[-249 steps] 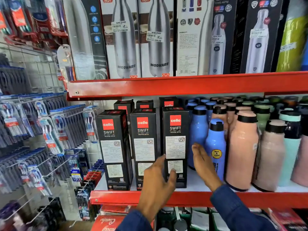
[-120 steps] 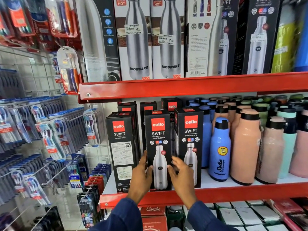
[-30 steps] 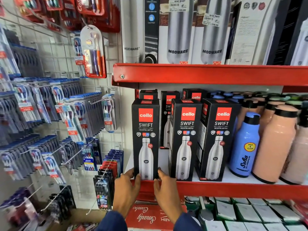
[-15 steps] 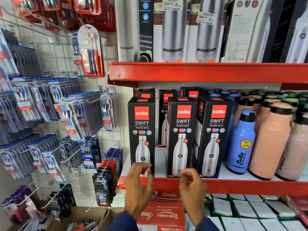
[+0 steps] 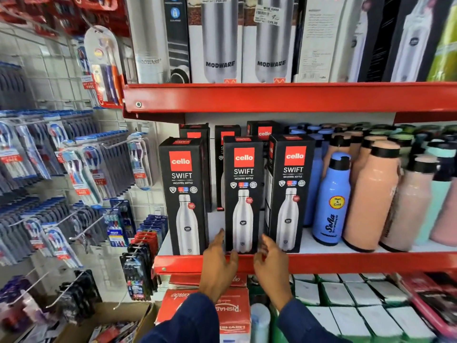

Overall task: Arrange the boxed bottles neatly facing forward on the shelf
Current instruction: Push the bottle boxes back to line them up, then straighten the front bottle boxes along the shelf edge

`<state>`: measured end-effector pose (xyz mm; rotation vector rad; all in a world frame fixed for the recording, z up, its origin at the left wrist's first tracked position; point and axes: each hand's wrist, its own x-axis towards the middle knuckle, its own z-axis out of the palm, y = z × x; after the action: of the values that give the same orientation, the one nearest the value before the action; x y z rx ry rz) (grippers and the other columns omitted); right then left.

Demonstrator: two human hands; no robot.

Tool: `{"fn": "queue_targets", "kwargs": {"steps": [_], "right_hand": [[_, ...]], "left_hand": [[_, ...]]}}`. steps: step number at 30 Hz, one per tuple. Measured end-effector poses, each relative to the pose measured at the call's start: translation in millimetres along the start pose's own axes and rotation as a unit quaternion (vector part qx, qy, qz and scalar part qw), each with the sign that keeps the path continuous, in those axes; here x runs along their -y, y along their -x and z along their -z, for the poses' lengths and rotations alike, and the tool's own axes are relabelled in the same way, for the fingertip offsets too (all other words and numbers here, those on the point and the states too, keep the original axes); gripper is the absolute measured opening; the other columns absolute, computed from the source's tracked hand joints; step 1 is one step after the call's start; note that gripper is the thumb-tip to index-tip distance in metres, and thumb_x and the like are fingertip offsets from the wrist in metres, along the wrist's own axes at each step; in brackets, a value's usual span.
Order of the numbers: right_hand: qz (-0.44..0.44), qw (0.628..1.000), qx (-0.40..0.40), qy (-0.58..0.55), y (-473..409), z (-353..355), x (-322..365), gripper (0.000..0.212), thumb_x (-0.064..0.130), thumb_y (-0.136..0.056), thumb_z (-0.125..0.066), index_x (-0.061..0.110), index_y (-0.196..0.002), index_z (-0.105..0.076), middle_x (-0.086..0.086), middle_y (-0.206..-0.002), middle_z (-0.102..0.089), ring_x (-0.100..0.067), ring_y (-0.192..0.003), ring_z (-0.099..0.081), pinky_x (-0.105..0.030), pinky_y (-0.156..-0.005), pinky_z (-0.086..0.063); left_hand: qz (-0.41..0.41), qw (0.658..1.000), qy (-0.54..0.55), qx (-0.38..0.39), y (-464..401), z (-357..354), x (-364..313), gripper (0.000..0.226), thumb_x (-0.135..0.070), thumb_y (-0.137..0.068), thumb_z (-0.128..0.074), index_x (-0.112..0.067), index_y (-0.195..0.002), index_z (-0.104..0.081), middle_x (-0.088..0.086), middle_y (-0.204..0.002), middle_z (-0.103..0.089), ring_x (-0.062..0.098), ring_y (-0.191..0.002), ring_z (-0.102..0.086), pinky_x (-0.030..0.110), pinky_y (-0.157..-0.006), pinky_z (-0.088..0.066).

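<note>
A: Middle boxed bottle (image 5: 243, 194) on the shelf (image 5: 321, 262), upright, long axis vertical, printed front facing outward, directly ahead of both hands.

B: Left hand (image 5: 218, 263) and right hand (image 5: 270, 262) flanking its base, equally near; each grip open, holding nothing.

Bright, even overhead store light; soft shadows under shelves; wide-angle bowing at edges; right and bottom edges motion-blurred.

Retail shop aisle, red metal shelves (image 5: 284, 96) stocked with priced boxed bottles (image 5: 243, 194), loose flasks (image 5: 331, 201) in rows, toothbrush packs (image 5: 74, 174) hung on wire-grid pegs at the left
</note>
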<state>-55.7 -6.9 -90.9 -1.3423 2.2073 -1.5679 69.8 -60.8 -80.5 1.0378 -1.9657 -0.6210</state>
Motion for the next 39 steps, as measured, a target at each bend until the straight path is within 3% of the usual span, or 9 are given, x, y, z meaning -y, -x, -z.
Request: {"fn": "queue_targets", "kwargs": {"steps": [6, 13, 17, 20, 25, 28, 30, 32, 39], "right_hand": [[0.021, 0.998, 0.049, 0.024, -3, 10, 3, 0.044, 0.003, -0.088, -0.055, 0.01, -0.132, -0.054, -0.009, -0.115, -0.07, -0.015, -0.097, -0.069, -0.015, -0.082, -0.049], [0.043, 0.997, 0.063, 0.013, 3, 16, 7, 0.03, 0.0, -0.087, -0.056, 0.008, -0.114, -0.066, -0.011, -0.102, -0.074, -0.017, -0.092, -0.07, -0.022, -0.081, -0.055], [0.048, 0.997, 0.066, 0.008, 3, 17, 5, 0.029, 0.001, -0.086, -0.058, 0.01, -0.113, -0.066, -0.008, -0.097, -0.075, -0.012, -0.083, -0.068, -0.02, -0.078, -0.053], [0.04, 0.997, 0.071, 0.008, 1, 15, 1, 0.035, 0.004, -0.086, -0.06, 0.011, -0.121, -0.063, -0.005, -0.109, -0.073, -0.008, -0.089, -0.065, -0.012, -0.08, -0.046], [0.025, 0.997, 0.067, 0.005, 0, 15, -1, 0.034, 0.007, -0.085, -0.061, 0.012, -0.118, -0.065, -0.004, -0.114, -0.071, -0.012, -0.103, -0.066, -0.015, -0.085, -0.046], [0.027, 0.998, 0.06, 0.003, -2, 15, -2, 0.032, 0.006, -0.084, -0.063, 0.012, -0.115, -0.067, -0.002, -0.11, -0.073, -0.009, -0.098, -0.067, -0.008, -0.08, -0.045], [0.028, 0.998, 0.054, -0.01, -2, 17, -3, 0.031, 0.005, -0.084, -0.065, 0.013, -0.114, -0.067, 0.001, -0.107, -0.073, -0.005, -0.094, -0.067, 0.001, -0.074, -0.042], [0.031, 0.998, 0.036, -0.031, 0, 23, -4, 0.028, 0.003, -0.083, -0.066, 0.016, -0.108, -0.069, 0.006, -0.099, -0.074, 0.001, -0.087, -0.067, 0.002, -0.07, -0.044], [0.012, 0.992, -0.104, -0.076, -4, 64, -25, 0.034, -0.017, -0.069, -0.059, 0.016, -0.075, -0.064, 0.004, -0.069, -0.068, -0.008, -0.071, -0.064, -0.003, -0.057, -0.044]], "left_hand": [[0.035, 0.999, 0.013, -0.025, 4, 0, -9, 0.047, -0.008, -0.089, -0.062, -0.008, -0.135, -0.052, 0.004, -0.114, -0.072, 0.001, -0.096, -0.058, -0.011, -0.073, -0.03], [0.059, 0.997, 0.003, -0.04, 12, -1, -7, 0.05, -0.014, -0.093, -0.058, -0.006, -0.14, -0.045, 0.012, -0.128, -0.065, 0.023, -0.116, -0.063, 0.001, -0.084, -0.029], [0.055, 0.997, -0.011, -0.045, 15, 1, -8, 0.051, -0.015, -0.092, -0.058, -0.004, -0.14, -0.045, 0.014, -0.126, -0.066, 0.023, -0.111, -0.066, 0.003, -0.084, -0.03], [0.061, 0.997, -0.009, -0.042, 17, 3, -12, 0.052, -0.017, -0.093, -0.058, -0.004, -0.141, -0.044, 0.015, -0.119, -0.07, 0.017, -0.082, -0.072, 0.002, -0.078, -0.033], [0.053, 0.998, 0.01, -0.042, 20, 4, -17, 0.049, -0.013, -0.092, -0.06, -0.002, -0.139, -0.046, 0.022, -0.104, -0.074, -0.017, -0.054, -0.033, -0.01, -0.056, -0.031], [0.065, 0.997, 0.004, -0.052, 20, 5, -17, 0.052, -0.016, -0.092, -0.06, -0.004, -0.14, -0.046, 0.022, -0.106, -0.073, -0.015, -0.056, -0.041, -0.011, -0.062, -0.032], [0.063, 0.996, -0.002, -0.07, 22, 4, -18, 0.055, -0.019, -0.091, -0.061, -0.006, -0.142, -0.045, 0.015, -0.124, -0.068, 0.004, -0.083, -0.068, 0.001, -0.085, -0.039], [0.046, 0.993, 0.016, -0.105, 26, 2, -21, 0.055, -0.018, -0.089, -0.064, -0.01, -0.14, -0.046, 0.007, -0.134, -0.06, 0.017, -0.112, -0.063, 0.023, -0.099, -0.046], [-0.069, 0.985, 0.046, -0.152, 27, -17, -48, 0.026, -0.012, -0.086, -0.065, -0.026, -0.106, -0.056, -0.006, -0.094, -0.05, 0.008, -0.088, -0.053, 0.015, -0.074, -0.044]]}}
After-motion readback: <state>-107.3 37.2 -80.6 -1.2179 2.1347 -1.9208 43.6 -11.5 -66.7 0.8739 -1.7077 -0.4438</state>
